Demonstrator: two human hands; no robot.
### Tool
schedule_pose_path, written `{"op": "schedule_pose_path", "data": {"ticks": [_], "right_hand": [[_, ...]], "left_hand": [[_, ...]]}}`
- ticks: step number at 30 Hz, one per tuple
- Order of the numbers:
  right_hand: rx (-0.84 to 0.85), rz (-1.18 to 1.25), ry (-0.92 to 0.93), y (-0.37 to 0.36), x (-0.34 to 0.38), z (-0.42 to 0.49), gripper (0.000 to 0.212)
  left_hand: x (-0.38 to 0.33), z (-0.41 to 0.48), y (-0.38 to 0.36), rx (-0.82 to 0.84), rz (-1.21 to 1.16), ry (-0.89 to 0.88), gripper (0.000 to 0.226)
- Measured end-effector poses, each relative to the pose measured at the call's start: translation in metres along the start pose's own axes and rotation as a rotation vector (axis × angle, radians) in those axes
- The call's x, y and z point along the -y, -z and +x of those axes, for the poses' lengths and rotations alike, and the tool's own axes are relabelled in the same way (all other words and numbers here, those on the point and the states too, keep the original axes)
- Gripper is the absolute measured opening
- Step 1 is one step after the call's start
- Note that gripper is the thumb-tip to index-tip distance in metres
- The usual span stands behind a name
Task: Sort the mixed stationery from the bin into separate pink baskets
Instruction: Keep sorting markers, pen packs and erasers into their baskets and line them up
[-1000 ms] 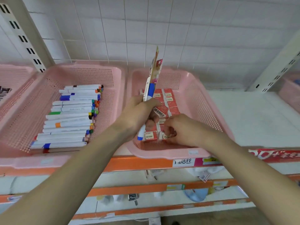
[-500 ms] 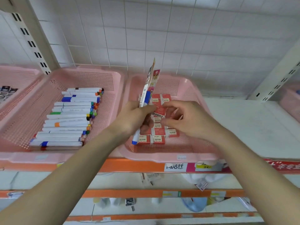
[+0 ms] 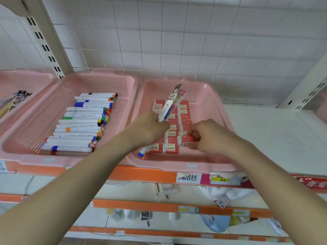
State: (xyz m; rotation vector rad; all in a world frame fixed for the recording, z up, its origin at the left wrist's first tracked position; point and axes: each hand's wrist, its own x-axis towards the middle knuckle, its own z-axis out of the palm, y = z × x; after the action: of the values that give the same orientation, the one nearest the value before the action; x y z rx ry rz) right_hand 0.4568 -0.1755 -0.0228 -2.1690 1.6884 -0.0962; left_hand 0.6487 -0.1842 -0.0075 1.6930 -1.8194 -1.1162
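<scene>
One packaged pen [image 3: 172,103] stands gripped in the left hand [image 3: 148,129]. At 3 o'clock, the right hand [image 3: 212,137] pinches a red eraser [image 3: 187,138].

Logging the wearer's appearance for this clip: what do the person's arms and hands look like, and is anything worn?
The left hand and right hand are bare, with no gloves or visible rings. The left forearm and right forearm are bare too: no sleeves, watch or wristband in view.

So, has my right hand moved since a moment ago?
Yes. The right hand, pinching an eraser, has drawn back from the left hand and its pen pack toward the front rim of the pink basket.
</scene>
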Motion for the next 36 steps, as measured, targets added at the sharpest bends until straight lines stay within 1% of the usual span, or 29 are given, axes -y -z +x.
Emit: {"op": "schedule_pose_path", "data": {"ticks": [2,4,6,8,10,12,15,22,26,28,36], "right_hand": [[0.025,-0.052,-0.007,-0.005,-0.001,-0.001,0.015],[0.044,-0.079,-0.024,-0.009,-0.002,-0.002,0.021],[0.054,-0.080,-0.040,-0.012,-0.004,-0.004,0.023],[0.058,-0.110,-0.041,-0.013,-0.005,-0.006,0.016],[0.059,-0.137,-0.047,-0.013,-0.004,-0.006,0.008],[0.065,-0.128,-0.083,-0.014,-0.003,-0.005,0.013],[0.091,-0.068,-0.148,-0.016,-0.002,-0.003,0.035],[0.091,0.023,-0.154,-0.015,-0.001,-0.005,0.036],[0.092,0.044,-0.154,-0.016,0.000,-0.005,0.048],[0.093,0.054,-0.163,-0.017,0.000,-0.004,0.051],[0.104,0.066,-0.176,-0.017,0.003,-0.004,0.049]], "left_hand": [[0.001,0.001,-0.005,0.020,0.110,0.022,0.031],[0.000,0.001,-0.009,0.015,0.168,0.034,0.029],[-0.001,0.001,-0.010,0.000,0.197,0.045,0.030],[-0.001,0.003,-0.010,0.011,0.221,0.057,0.031],[-0.003,0.003,-0.008,0.043,0.280,0.072,0.025],[-0.006,0.002,-0.009,0.061,0.336,0.084,0.022],[-0.008,0.000,-0.011,0.064,0.377,0.096,0.024],[-0.009,-0.004,-0.016,0.073,0.376,0.092,0.026],[-0.004,-0.005,-0.017,0.027,0.335,0.088,0.024],[-0.002,-0.006,-0.017,0.012,0.325,0.079,0.024],[-0.002,-0.004,-0.018,0.056,0.356,0.107,0.020]]}}
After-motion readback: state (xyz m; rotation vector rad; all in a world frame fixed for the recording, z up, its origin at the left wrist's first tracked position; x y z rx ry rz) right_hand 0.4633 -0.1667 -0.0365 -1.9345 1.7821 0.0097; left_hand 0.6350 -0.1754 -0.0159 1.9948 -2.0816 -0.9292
